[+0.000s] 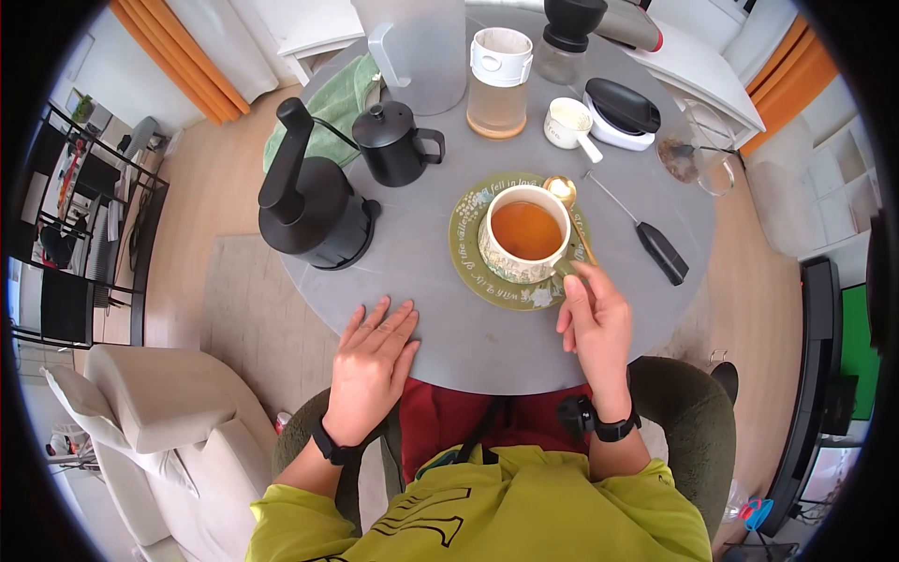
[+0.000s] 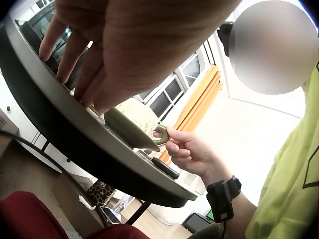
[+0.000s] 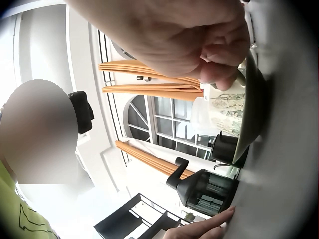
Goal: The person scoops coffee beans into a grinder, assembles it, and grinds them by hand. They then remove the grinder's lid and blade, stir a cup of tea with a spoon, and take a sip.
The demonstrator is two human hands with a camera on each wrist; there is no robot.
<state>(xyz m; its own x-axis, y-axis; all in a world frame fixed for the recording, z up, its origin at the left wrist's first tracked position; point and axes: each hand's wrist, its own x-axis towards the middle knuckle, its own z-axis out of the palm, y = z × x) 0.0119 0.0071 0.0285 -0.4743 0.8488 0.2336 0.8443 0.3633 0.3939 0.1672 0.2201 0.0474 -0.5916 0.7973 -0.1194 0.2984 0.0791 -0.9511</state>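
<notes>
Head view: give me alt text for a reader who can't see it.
A person's right hand pinches the handle of a cup of amber liquid on a green saucer; the left hand rests on the round gray table. A black cranked device and a black kettle stand to the left.

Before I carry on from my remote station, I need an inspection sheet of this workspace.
Surface: gray table, rounded edge.
Job's things: cup of amber liquid on green saucer, with gold spoon.
Clutter: black kettle, crank-topped device, frother and green cloth, among others.
Hands: left hand lies flat, fingers extended; right hand pinches the cup's handle.
Cables: nothing seen on the tabletop.
Surroundings: cream sofa, orange curtains; person seated in dark green chair.
</notes>
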